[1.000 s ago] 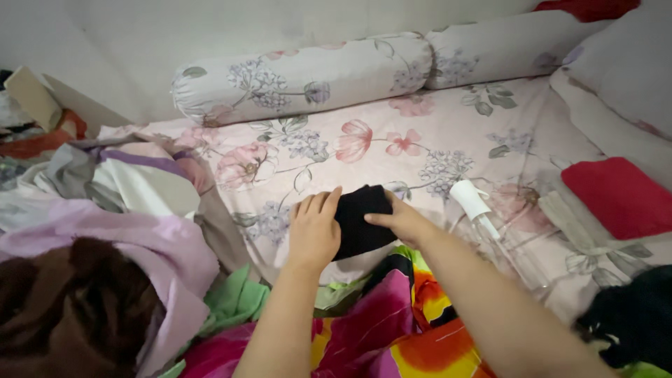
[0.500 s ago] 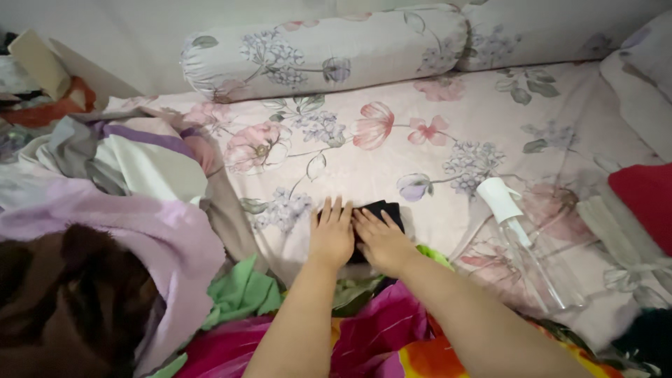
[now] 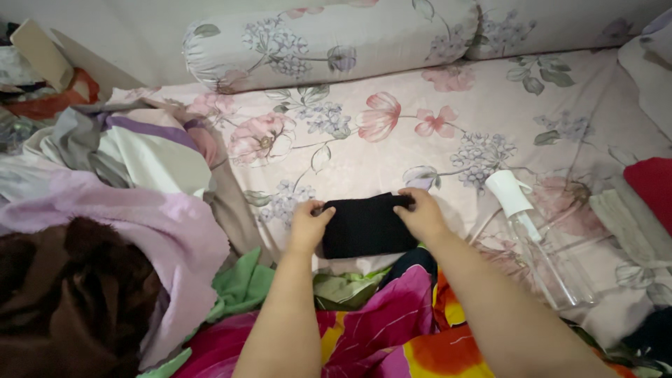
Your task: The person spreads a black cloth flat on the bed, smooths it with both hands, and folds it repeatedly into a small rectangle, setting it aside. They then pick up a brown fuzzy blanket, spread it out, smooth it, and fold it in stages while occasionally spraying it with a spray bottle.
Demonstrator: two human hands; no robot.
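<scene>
A small black folded cloth (image 3: 365, 227) lies on the floral bed sheet (image 3: 364, 150) in front of me. My left hand (image 3: 308, 224) pinches its upper left corner. My right hand (image 3: 420, 212) grips its upper right edge. The cloth is stretched flat between the two hands, its lower edge resting near a bright multicoloured fabric (image 3: 392, 329) under my forearms.
A clear spray bottle with a white head (image 3: 535, 234) lies on the sheet right of my right hand. A heap of clothes (image 3: 105, 210) fills the left side. A floral bolster (image 3: 329, 38) lies along the wall. Red cloth (image 3: 651, 185) sits at the right edge.
Both hands were pressing flat on the black cloth; now they have moved apart and grip its upper corners, and more of the cloth shows between them.
</scene>
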